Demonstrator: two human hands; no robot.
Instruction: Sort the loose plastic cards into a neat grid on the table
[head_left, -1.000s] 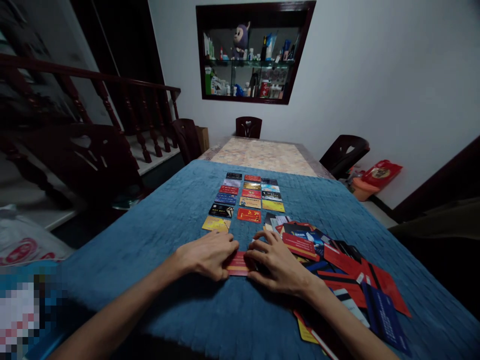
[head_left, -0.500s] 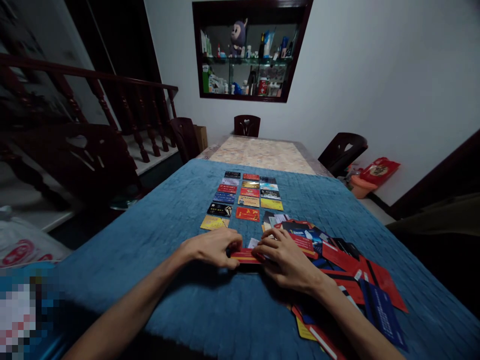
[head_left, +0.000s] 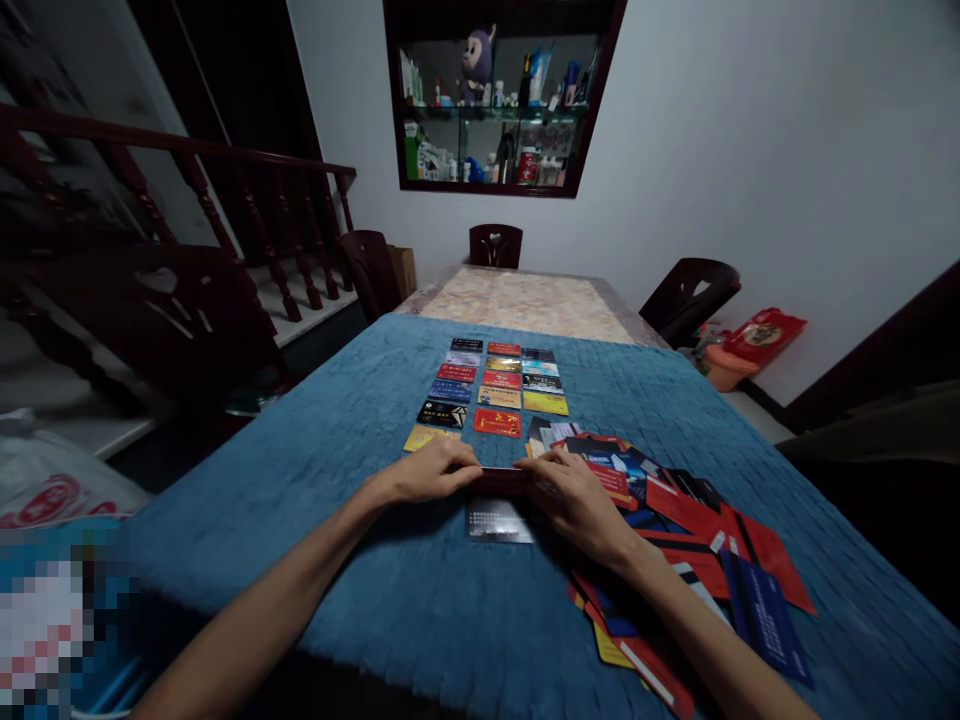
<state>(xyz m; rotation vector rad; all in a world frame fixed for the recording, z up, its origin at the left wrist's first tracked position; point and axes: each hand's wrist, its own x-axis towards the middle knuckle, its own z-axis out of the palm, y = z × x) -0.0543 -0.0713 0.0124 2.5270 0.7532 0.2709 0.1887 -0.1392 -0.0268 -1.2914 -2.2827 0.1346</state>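
Between my hands a dark red card (head_left: 501, 480) is tipped up, nearly edge-on to me. My left hand (head_left: 429, 472) pinches its left end, and my right hand (head_left: 576, 498) grips the right end. Under it a silver-grey card (head_left: 496, 522) with printed lines lies flat on the blue cloth. Just beyond, cards are laid in three columns; the nearest are a yellow card (head_left: 424, 437), partly behind my left hand, and a red card with gold print (head_left: 498, 422). A loose heap of cards (head_left: 686, 510) spreads to the right, partly covered by my right forearm.
A blue textured cloth (head_left: 360, 400) covers the near part of the table; a patterned top (head_left: 532, 300) shows at the far end. Dark wooden chairs (head_left: 495, 246) stand around it. On the left are a railing (head_left: 247, 165) and a white plastic bag (head_left: 52, 480).
The red card, flat between my hands a second ago, has been lifted and tipped up a little farther from me. The silver-grey card beneath it has come into view.
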